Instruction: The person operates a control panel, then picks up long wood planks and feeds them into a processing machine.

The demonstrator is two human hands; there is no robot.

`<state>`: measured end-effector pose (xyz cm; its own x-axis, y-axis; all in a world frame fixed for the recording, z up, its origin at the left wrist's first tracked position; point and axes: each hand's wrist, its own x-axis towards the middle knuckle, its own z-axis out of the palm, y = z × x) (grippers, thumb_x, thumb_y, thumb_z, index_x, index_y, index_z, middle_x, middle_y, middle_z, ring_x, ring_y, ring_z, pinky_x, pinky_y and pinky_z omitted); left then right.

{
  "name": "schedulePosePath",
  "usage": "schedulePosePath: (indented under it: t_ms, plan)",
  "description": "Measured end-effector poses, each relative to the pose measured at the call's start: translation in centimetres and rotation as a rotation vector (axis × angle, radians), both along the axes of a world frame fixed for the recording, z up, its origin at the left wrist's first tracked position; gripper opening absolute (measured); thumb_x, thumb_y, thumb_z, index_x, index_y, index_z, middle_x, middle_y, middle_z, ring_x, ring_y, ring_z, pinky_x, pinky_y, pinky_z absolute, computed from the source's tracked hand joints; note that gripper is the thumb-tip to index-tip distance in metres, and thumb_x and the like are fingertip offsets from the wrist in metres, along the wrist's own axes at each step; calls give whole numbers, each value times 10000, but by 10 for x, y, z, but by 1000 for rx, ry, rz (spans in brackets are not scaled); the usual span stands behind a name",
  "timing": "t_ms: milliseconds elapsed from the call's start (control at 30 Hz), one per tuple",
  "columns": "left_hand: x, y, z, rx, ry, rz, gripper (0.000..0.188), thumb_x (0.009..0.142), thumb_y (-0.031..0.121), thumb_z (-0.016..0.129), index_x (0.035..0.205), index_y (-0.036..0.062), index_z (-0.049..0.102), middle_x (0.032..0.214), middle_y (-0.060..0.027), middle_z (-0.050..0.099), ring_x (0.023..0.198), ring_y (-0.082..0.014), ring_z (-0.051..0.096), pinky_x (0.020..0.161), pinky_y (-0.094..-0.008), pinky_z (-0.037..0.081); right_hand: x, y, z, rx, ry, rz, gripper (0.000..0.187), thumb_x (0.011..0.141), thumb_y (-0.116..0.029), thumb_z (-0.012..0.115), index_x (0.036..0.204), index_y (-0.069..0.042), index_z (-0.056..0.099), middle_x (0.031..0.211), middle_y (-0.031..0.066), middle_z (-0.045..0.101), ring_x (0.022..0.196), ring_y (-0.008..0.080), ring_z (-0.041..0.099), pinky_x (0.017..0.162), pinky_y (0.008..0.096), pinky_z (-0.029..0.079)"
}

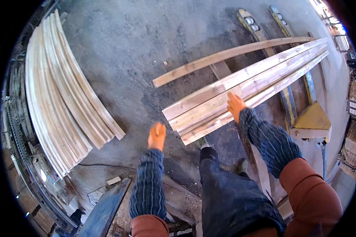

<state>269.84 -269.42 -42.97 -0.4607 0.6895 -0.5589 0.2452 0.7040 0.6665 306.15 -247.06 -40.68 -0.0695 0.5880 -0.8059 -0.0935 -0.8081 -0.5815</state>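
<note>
R hand at boards' nr side, L hand off their L end.
Boards (257,81) lie over forks (289,106), ends past forks' L edge; strip (225,54) nr fork tips. R hand (236,106): can't tell if grip's clamped. L hand (156,136): fingers curled together, above floor (126,51).

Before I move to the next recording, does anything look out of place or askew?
Slightly: one board lies apart from the grouped boards, the gap seeming wider at its near end. A small pale scrap also litters the floor. No spill stands out.
</note>
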Motion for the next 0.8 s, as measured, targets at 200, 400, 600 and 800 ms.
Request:
schedulePosePath:
  t_ms: [200, 400, 600, 800]
  plan:
    - [0, 130, -65, -107, -520, 337, 797, 892, 613, 682, 1516, 167, 469, 1501, -86, 522, 1312, -327, 506, 1094, -584, 367, -49, 34, -109, 50, -219, -158, 551, 983, -330, 632, 1425, -85, 412, 1357, 121, 513, 1222, 263, 514, 1045, 421, 423]
    - [-11, 94, -118, 69, -799, 559, 413, 941, 250, 750, 1236, -29, 676, 1162, -52, 684, 1074, -153, 601, 993, -303, 448, -111, 23, -82, -155, -198, -459, 705, 871, -371, 801, 1416, -117, 432, 1171, 73, 572, 1062, 211, 563, 901, 390, 487]
    - [13, 98, -75, -91, -595, 554, 375, 933, 275, 748, 1208, 27, 692, 1081, 3, 664, 1024, -120, 584, 938, -288, 450, -84, 14, -93, -193, -110, -597, 563, 880, -409, 791, 1332, -161, 566, 1014, 24, 640, 967, 188, 596, 858, 388, 501]
    - [7, 96, -39, -267, -503, 380, 490, 901, 481, 717, 1239, 126, 707, 1040, -3, 670, 829, -114, 557, 652, -292, 435, -75, 18, -83, -304, 159, -638, 520, 851, -547, 785, 1215, -201, 648, 1152, 7, 674, 1018, 194, 646, 873, 421, 525]
